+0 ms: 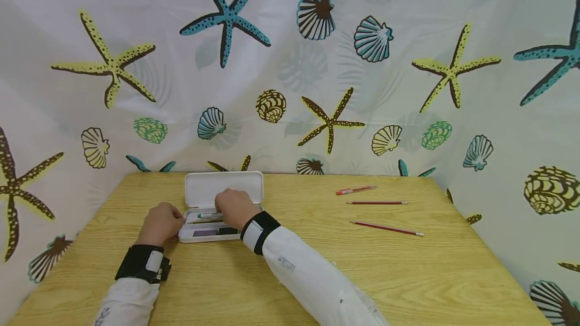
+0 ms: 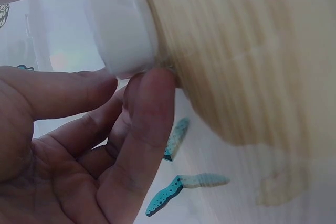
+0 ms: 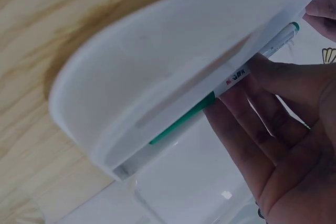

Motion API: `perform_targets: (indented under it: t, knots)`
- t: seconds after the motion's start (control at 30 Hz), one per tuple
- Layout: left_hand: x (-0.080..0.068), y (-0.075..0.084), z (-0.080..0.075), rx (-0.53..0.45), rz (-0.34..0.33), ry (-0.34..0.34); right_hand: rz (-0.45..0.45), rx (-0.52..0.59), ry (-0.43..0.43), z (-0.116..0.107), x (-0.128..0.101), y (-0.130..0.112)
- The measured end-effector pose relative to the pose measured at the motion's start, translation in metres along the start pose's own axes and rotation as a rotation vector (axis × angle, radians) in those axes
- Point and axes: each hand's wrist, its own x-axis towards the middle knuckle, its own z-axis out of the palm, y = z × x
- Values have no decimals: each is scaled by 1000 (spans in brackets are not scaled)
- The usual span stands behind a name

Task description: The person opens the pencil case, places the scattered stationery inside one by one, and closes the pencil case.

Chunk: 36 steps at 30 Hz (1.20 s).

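A white pencil case [image 1: 185,236] lies on the table with its lid [image 1: 224,181] raised at the back. My left hand [image 1: 159,224] pinches the case's left end between thumb and fingers, as the left wrist view also shows. Over the case's inside, my right hand [image 1: 235,208] holds a white and green pen [image 3: 233,81] between thumb and fingers. The pen lies along the case, partly covered by that hand. In front of it are a thin brownish stick [image 1: 204,222], a purple block [image 1: 205,233] and a dark block [image 1: 228,231].
On the right side of the wooden table [image 1: 317,260] lie an orange-red pen [image 1: 355,190] and two red pencils, one farther back [image 1: 377,202] and one nearer [image 1: 387,228]. A curtain [image 1: 272,69] printed with starfish and shells hangs behind the table and along its sides.
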Motion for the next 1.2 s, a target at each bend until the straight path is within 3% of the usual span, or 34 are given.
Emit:
perform_targets:
  t: [0.77,1.2]
  knots:
    - [1,2,-2,1,-6,-2,-18,-49,7,1,1,4]
    - [1,1,-1,3,-4,-1,1,-19,-2,-2,1,5]
